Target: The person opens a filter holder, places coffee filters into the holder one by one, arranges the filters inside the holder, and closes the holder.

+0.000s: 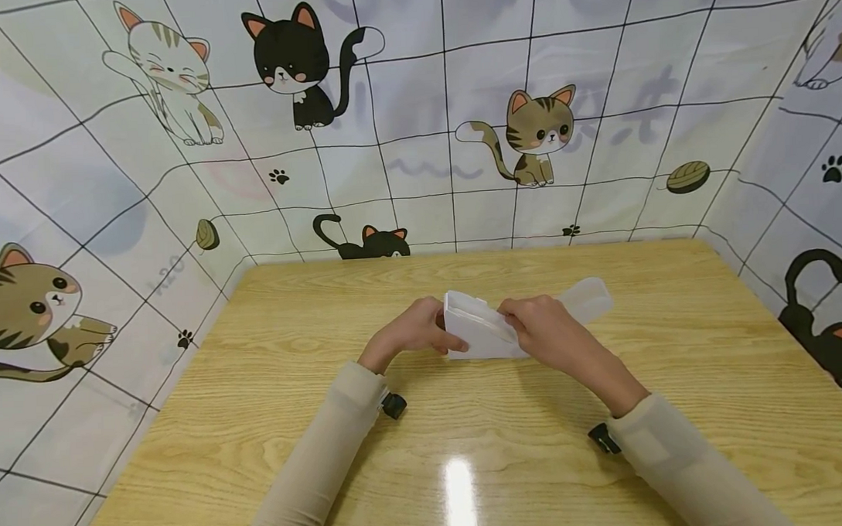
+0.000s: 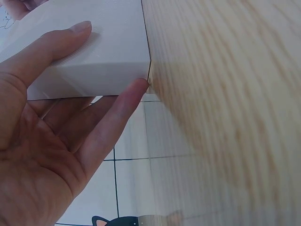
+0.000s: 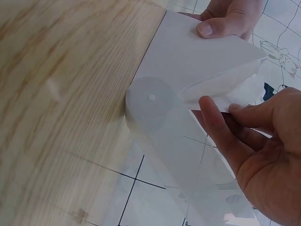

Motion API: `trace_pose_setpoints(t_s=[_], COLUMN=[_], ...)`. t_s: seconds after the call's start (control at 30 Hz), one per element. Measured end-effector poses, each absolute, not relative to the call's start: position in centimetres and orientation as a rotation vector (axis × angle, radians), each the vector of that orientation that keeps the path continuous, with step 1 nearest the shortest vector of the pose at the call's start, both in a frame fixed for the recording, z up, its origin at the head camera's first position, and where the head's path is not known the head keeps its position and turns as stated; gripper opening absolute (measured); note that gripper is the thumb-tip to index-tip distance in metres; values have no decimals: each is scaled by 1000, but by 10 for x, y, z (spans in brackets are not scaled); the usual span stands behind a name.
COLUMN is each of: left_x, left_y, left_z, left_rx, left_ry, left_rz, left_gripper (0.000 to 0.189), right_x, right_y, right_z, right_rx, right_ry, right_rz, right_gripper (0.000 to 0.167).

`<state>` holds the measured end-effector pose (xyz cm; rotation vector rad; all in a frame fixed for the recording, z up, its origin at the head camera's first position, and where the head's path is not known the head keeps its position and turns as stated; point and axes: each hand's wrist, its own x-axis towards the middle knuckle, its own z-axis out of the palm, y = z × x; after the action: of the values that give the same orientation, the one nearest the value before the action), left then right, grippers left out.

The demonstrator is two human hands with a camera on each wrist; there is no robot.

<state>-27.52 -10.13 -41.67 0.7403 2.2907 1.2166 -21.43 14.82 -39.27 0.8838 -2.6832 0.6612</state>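
Note:
A white box (image 1: 482, 334) stands on the table, with a see-through lid (image 1: 588, 300) swung out to its right on a round pivot. My left hand (image 1: 423, 325) grips the box's left end. In the left wrist view the left thumb (image 2: 70, 35) lies on the box's broad face, with other fingers behind and along the end. At the upper right edge, my right hand (image 1: 545, 328) pinches the rim area. The right wrist view shows right fingertips (image 3: 209, 106) at the slanted open side. Whether they hold the wall or something inside, I cannot tell.
The wooden table (image 1: 316, 452) extends around the box on all sides. A cat-patterned cloth (image 1: 418, 170) hangs behind and along both sides. Black clips (image 1: 394, 405) sit at both sleeve cuffs.

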Motion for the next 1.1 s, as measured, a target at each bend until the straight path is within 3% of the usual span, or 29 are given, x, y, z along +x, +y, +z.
trace_pose_setpoints(t_s=[1.1], left_x=[-276], left_y=[-100], left_z=[-418], left_rx=[732], left_ry=[2311], left_rz=[1199], left_gripper=[37], right_x=[-212], right_y=[144], right_z=[-395], right_rx=[910], right_ry=[-2825], right_rz=[592], right_gripper=[18])
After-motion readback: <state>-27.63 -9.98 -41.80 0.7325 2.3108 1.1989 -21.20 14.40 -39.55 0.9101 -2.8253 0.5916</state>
